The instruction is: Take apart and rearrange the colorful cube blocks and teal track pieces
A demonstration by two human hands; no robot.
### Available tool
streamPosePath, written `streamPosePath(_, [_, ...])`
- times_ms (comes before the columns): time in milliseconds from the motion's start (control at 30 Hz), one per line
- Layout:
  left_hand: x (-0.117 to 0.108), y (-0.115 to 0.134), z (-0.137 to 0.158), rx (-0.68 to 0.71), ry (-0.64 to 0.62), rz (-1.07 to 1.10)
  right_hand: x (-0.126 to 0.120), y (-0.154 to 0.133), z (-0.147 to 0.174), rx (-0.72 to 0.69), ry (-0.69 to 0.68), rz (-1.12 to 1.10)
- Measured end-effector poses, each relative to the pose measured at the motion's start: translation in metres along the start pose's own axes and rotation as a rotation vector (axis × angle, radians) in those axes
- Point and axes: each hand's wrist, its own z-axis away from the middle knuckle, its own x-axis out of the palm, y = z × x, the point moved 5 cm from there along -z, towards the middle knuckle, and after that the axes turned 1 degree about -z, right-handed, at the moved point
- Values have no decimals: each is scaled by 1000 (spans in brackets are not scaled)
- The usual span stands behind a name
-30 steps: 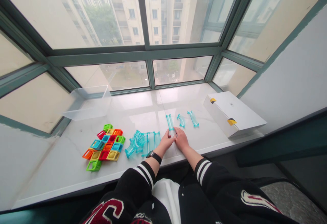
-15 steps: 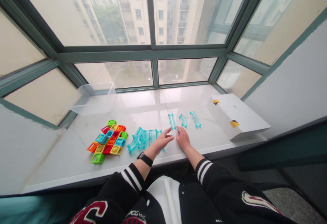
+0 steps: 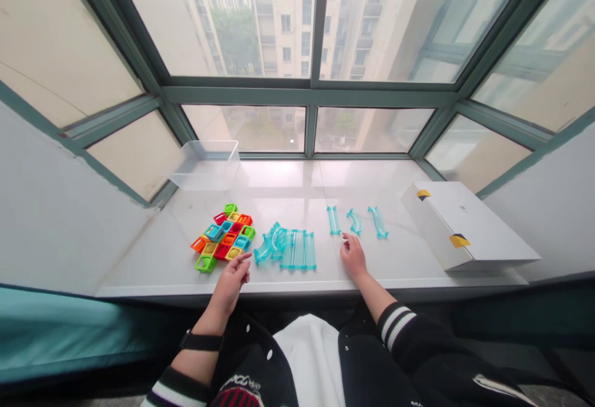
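Observation:
My left hand point(image 3: 230, 284) hovers at the counter's front edge, index finger stretched out and the others loosely bent, with nothing in it. Just beyond its fingertips lie colourful square blocks point(image 3: 224, 238) in red, yellow, green, blue and orange. To its right is a group of clear turquoise track pieces point(image 3: 297, 249), curved ones at the left and straight ones side by side. My right hand point(image 3: 353, 257) rests palm down, empty, its fingers loosely bent. Beyond those fingers are a straight track piece point(image 3: 333, 220), a curved track piece point(image 3: 354, 222) and a wavy track piece point(image 3: 378, 222).
A clear plastic bin point(image 3: 207, 168) stands at the back left of the white counter point(image 3: 279, 190). On the right sits a white box point(image 3: 469, 224) with yellow-and-black tabs. Green window frames enclose the far side, and a teal cloth point(image 3: 69, 332) hangs at the lower left.
My left hand has moved left, from above the turquoise pieces to in front of the colourful blocks. The right hand stays near the separate track pieces. The view has turned left.

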Motion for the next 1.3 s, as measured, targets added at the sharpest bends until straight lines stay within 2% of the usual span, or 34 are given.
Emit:
streamPosePath(100, [-2, -19, 7, -61, 8, -12, -2, 1, 7, 15, -4, -6])
streamPosePath(200, [12, -27, 5, -91, -46, -97, -2, -1, 14, 4, -14, 19])
streamPosePath(267, [25, -25, -1, -56, -85, -173, -2, -6, 21, -33, -34, 74])
streamPosePath(367, [40, -15, -10, 56, -117, -356, 1, -17, 33, -126, -84, 176])
streamPosePath(533, [57, 11, -12, 462, -112, -827, 7, -31, 49, -249, -182, 241])
streamPosePath(600, [63, 18, -12, 560, -100, -974, 7, -32, 49, -245, -184, 249])
streamPosePath(667, [68, 22, -12, 592, -80, -1101, 6, -31, 47, -231, -175, 248])
streamPosePath(800, [73, 23, -18, 551, -64, -1271, 6, -30, 45, -220, -173, 235])
streamPosePath(1067, [74, 16, -25, 567, -131, -1290, 5, -31, 44, -204, -171, 218])
streamPosePath(1300, [68, 25, -24, 586, -129, -1153, 6, -29, 44, -197, -171, 212])
